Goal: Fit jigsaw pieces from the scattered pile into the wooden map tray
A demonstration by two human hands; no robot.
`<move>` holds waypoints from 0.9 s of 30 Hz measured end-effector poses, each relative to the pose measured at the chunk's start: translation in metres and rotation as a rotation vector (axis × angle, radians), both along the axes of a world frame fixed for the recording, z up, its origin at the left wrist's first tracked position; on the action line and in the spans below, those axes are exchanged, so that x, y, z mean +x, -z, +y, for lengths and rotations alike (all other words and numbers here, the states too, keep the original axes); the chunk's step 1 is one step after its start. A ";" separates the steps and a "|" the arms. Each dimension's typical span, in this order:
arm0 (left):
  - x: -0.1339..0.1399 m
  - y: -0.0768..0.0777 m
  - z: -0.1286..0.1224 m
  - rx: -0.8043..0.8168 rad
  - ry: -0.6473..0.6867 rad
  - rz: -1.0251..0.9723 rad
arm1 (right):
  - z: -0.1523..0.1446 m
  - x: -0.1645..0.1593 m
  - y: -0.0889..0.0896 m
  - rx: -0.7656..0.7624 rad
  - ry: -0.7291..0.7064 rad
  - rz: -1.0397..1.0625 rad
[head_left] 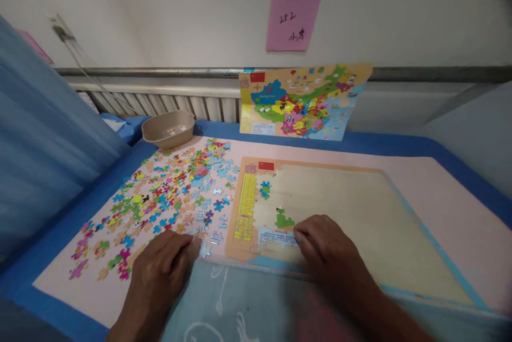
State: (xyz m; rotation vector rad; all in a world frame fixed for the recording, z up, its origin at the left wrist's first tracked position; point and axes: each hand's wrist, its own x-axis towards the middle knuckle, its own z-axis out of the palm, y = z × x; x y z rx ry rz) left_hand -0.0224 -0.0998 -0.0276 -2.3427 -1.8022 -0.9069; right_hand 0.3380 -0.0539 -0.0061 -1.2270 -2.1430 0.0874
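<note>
My left hand rests at the near edge of the loose jigsaw pieces, its fingers curled together. A peach puzzle piece lies at its fingertips; whether the hand grips anything is hidden. Over the puzzle board, my right hand is closed in a pinch at the right end of a pale blue text section. What it pinches, if anything, is not visible. Joined pieces line the board's left side, with a flag at the top. A green cluster and a blue-green cluster lie inside the frame.
A colourful printed map leans upright behind the board. A beige basin holding a few pieces stands at the back left. Blue curtain hangs at the left. A pink note is on the wall above a metal rail.
</note>
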 end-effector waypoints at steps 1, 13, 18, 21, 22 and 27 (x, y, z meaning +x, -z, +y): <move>-0.001 0.000 -0.002 0.049 -0.032 0.013 | 0.000 0.000 0.000 0.001 -0.003 0.000; 0.004 -0.012 0.008 0.258 -0.244 0.280 | 0.009 0.002 0.008 0.057 -0.055 0.053; 0.004 -0.011 0.009 0.254 -0.224 0.259 | 0.010 0.003 0.010 0.050 -0.042 0.032; 0.003 -0.008 0.009 0.221 -0.228 0.183 | 0.011 0.005 0.011 0.056 -0.042 0.020; 0.003 -0.007 0.009 0.212 -0.221 0.153 | 0.011 0.005 0.011 0.058 -0.042 0.017; 0.005 0.000 0.011 0.115 -0.186 -0.060 | 0.012 0.005 0.013 0.068 -0.058 0.018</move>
